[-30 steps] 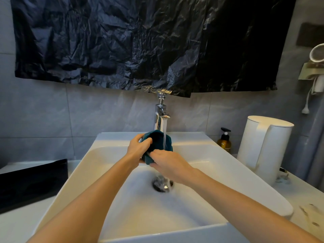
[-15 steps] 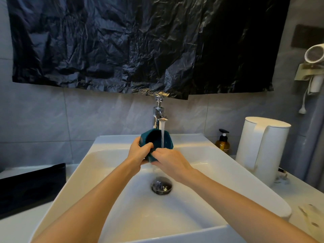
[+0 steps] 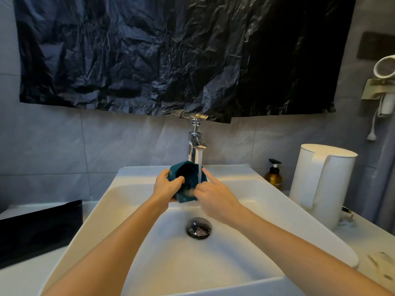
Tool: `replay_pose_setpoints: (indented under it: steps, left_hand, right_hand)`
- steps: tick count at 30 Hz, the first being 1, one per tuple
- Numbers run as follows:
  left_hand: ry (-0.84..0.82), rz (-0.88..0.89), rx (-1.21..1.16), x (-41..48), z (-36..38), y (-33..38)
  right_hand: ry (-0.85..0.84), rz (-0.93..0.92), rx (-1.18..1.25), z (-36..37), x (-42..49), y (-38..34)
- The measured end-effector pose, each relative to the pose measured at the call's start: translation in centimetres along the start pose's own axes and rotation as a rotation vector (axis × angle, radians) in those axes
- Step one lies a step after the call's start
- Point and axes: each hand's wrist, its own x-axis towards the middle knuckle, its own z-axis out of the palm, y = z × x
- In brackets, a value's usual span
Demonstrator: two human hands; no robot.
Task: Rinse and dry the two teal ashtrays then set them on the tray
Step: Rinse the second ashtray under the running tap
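A teal faceted ashtray is tilted with its hollow toward me, above the white sink. Water runs from the chrome tap into it and falls on toward the drain. My left hand grips the ashtray's left rim, thumb inside the hollow. My right hand holds its right side, with the forefinger stretched up along the rim and the other fingers at the lower edge in the water. A black tray lies on the counter left of the sink. I see only one ashtray.
A white kettle and an amber pump bottle stand on the counter to the right. Black plastic sheeting covers the wall above the tap. A hair dryer holder hangs at the far right.
The ashtray has turned so its hollow faces me more. My right forefinger has lifted up along the rim. The stream now falls inside the hollow.
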Motion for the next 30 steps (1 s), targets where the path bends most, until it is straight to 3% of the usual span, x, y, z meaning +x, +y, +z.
replay_pose_setpoints:
  steps: [4,8,9,13,14,17,20,22,26,28,30]
  left_hand:
    - [-0.020,0.030,0.050,-0.2,0.3,-0.3]
    - [-0.011,0.014,0.046,-0.1,-0.1,-0.3]
    - [-0.009,0.005,0.035,-0.1,-0.1,-0.2]
    - [-0.023,0.010,0.027,-0.2,0.2,0.0]
    - [-0.021,0.011,0.033,-0.2,0.1,0.0]
    - [-0.018,-0.005,0.011,-0.1,-0.2,0.1]
    - [-0.045,-0.010,-0.042,-0.3,0.0,0.4]
    - [-0.068,-0.006,-0.093,-0.4,0.2,0.4]
    - [-0.099,0.006,-0.193,-0.7,0.6,0.1]
    - [-0.055,0.008,-0.217,-0.6,0.5,0.4]
    - [-0.018,-0.015,-0.213,-0.3,0.1,0.6]
  right_hand:
    - [-0.205,0.167,0.469,-0.2,0.2,-2.7]
    - [-0.129,-0.040,-0.046,1.4,-0.1,0.4]
    - [-0.127,-0.053,-0.083,1.3,0.0,0.4]
    - [-0.175,0.152,0.442,0.1,0.4,-2.3]
    - [-0.172,0.115,0.430,0.1,0.4,-2.1]
    - [-0.060,-0.040,-0.054,1.2,0.1,0.7]
    - [-0.118,-0.140,-0.271,1.2,0.5,1.1]
    - [-0.248,-0.123,-0.171,0.4,1.0,0.1]
    - [-0.115,0.113,0.189,-0.1,1.2,-1.1]
    - [-0.033,0.092,0.308,-0.1,0.8,-1.3]
    - [0.076,-0.020,0.203,0.3,0.6,-0.4]
